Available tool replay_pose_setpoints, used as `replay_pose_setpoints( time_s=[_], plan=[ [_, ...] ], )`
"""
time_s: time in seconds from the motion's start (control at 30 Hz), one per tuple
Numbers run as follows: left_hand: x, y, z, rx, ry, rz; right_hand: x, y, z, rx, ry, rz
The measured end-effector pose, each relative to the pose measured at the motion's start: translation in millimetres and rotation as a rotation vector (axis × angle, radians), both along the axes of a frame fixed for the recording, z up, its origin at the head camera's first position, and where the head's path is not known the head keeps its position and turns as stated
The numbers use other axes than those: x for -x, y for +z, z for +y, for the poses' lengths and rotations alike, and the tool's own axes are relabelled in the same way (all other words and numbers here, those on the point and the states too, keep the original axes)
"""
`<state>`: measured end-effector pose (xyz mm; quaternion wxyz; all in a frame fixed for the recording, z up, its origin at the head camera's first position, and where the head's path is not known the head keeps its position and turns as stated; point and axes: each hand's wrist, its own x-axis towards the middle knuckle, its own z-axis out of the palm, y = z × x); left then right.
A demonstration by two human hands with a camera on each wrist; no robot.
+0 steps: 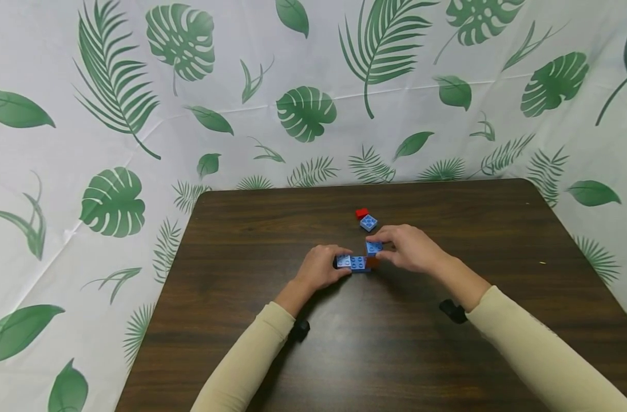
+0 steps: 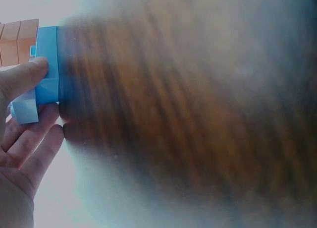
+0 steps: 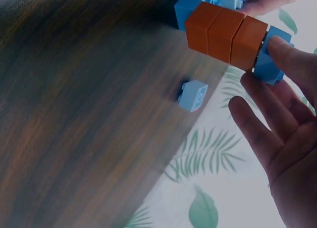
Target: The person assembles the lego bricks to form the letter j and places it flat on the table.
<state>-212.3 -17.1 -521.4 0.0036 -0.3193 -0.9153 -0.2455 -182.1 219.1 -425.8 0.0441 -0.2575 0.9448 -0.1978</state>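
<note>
A long blue brick [image 1: 358, 264] lies at mid-table, with a paler blue brick [image 1: 343, 261] on its left end. My left hand [image 1: 321, 267] grips these two, thumb on the near side and fingers on the far side. At the right end rises a column of three orange bricks [image 3: 225, 37], capped by a blue brick [image 3: 270, 59]. My right hand [image 1: 408, 247] pinches that top brick between thumb and fingers. In the left wrist view, the orange column [image 2: 19, 42] stands beside the long brick's studs, partly out of frame.
Behind the column, a loose light blue brick [image 1: 368, 223] and a red brick [image 1: 362, 213] lie close together on the dark wooden table [image 1: 252, 229]. A white cloth with green leaves [image 1: 252, 137] hangs along the table's far edge. Black wrist straps [image 1: 453, 311] show under the sleeves.
</note>
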Motion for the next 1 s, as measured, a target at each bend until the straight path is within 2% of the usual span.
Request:
replay_pose_setpoints(
  time_s=[0.3, 0.6, 1.0],
  plan=[
    [-0.7, 1.1, -1, 0.012, -0.004, 0.011, -0.2, -2.1, -3, -0.039, -0.009, 0.018],
    [-0.5, 2.1, 1, 0.007, -0.015, 0.025, -3.4, -9.6, -1, -0.063, 0.000, 0.117],
    [-0.9, 1.6, 0, 0.018, -0.008, 0.030, -2.3, -12.0, -4, -0.064, -0.053, 0.067]
  ],
)
